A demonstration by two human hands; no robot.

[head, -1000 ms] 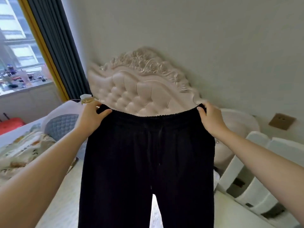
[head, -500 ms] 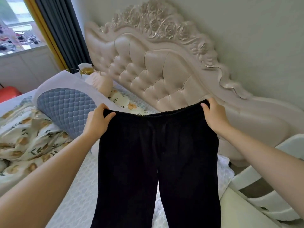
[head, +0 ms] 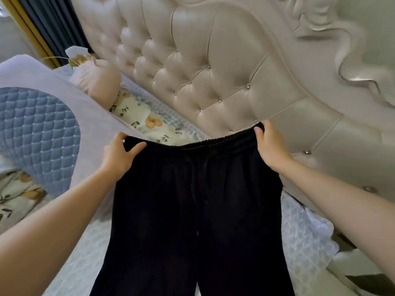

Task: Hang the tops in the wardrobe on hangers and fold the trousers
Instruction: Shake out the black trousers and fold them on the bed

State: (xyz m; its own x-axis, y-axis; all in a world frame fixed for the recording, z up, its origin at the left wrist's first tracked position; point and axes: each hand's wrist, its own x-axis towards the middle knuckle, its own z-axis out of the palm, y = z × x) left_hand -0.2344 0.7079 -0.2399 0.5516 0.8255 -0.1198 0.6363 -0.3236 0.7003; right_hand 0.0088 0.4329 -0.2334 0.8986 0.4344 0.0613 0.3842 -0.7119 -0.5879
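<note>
A person stands at the near side of a bed (head: 303,231) and holds a pair of black trousers (head: 196,210) up in front of them, spread to full width. The left hand (head: 119,152) grips the left corner of the elastic waistband (head: 203,144) and the right hand (head: 269,146) grips the right corner. On each hand the thumb lies across the front of the band and the fingers (head: 116,137) curl behind it, clamped on the cloth. The waistband sags a little in the middle, a drawstring (head: 197,189) hangs down the centre, and both legs drop straight out of view at the bottom, over the pale mattress cover. Beyond the trousers rises a cream tufted headboard (head: 213,71); to the left lie a blue quilted pillow (head: 36,129) and floral bedding (head: 149,118). The trousers show no crease or fold, so folding seems only at its start: they are held out flat, ready to be laid down or doubled leg on leg. No wardrobe, hangers or tops are in view, so nothing here tells how that part of the task stands.
</note>
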